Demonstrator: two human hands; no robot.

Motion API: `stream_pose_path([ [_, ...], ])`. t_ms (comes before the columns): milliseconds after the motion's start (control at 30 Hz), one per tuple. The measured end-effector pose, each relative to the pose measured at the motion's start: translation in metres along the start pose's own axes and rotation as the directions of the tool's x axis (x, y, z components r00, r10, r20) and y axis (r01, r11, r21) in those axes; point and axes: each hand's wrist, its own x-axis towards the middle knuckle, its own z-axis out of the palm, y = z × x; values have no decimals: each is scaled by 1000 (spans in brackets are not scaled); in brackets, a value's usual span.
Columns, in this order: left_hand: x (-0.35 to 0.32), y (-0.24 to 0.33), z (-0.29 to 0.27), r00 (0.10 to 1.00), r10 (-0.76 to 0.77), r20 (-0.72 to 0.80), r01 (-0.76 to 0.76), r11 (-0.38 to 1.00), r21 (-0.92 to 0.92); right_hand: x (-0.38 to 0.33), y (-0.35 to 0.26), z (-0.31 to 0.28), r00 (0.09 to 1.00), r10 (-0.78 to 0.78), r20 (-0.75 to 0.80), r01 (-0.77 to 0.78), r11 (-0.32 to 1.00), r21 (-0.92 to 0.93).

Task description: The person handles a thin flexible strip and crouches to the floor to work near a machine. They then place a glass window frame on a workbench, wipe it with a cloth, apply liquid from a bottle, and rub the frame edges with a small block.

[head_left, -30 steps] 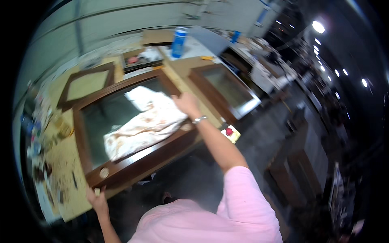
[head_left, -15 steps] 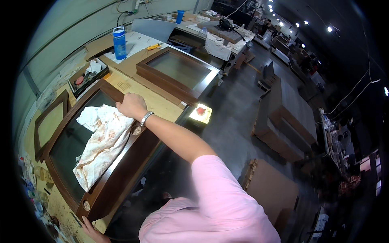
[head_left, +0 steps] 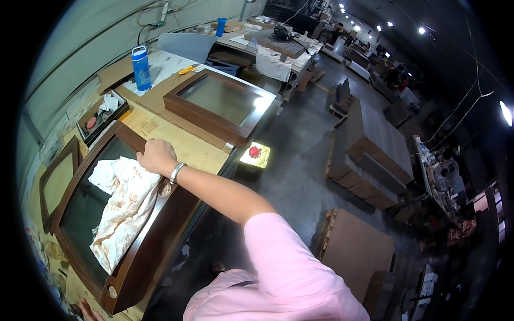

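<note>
My right hand [head_left: 156,155] rests on the far corner of a dark brown wooden frame [head_left: 160,224] with a glass pane, its fingers curled over the frame's edge. A stained white rag [head_left: 124,206] lies spread across the glass just beside that hand. My left hand [head_left: 87,310] shows only as a few fingers at the frame's near corner, at the bottom edge of the view. The frame lies flat on a light wooden workbench [head_left: 187,147].
A second glazed wooden frame [head_left: 219,104] lies farther along the bench, a third [head_left: 58,179] at the left. A blue bottle [head_left: 141,68] and a tray of small items [head_left: 101,115] stand behind. Stacked boards [head_left: 372,155] and cardboard [head_left: 356,251] sit on the floor to the right.
The view has swung right and down. My right hand stays on the frame's far corner by the rag; my left hand has slid almost out of view at the bottom.
</note>
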Motion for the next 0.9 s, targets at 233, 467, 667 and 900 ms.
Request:
stream_pose_path([
  [233, 53, 236, 16, 927, -200, 318, 273, 941, -202, 3, -2, 13, 1000, -8, -16, 8, 1000, 6],
  [467, 72, 244, 89, 803, 199, 561, -45, 960, -276, -1, 9, 0, 999, 19, -51, -18, 1000, 23],
  [667, 64, 219, 106, 760, 254, 598, -222, 967, -129, -1, 5, 8, 998, 24, -52, -20, 996, 84],
  [900, 68, 211, 106, 758, 295, 582, -240, 955, -172, -1, 2, 6, 997, 9, -72, -3, 997, 81],
])
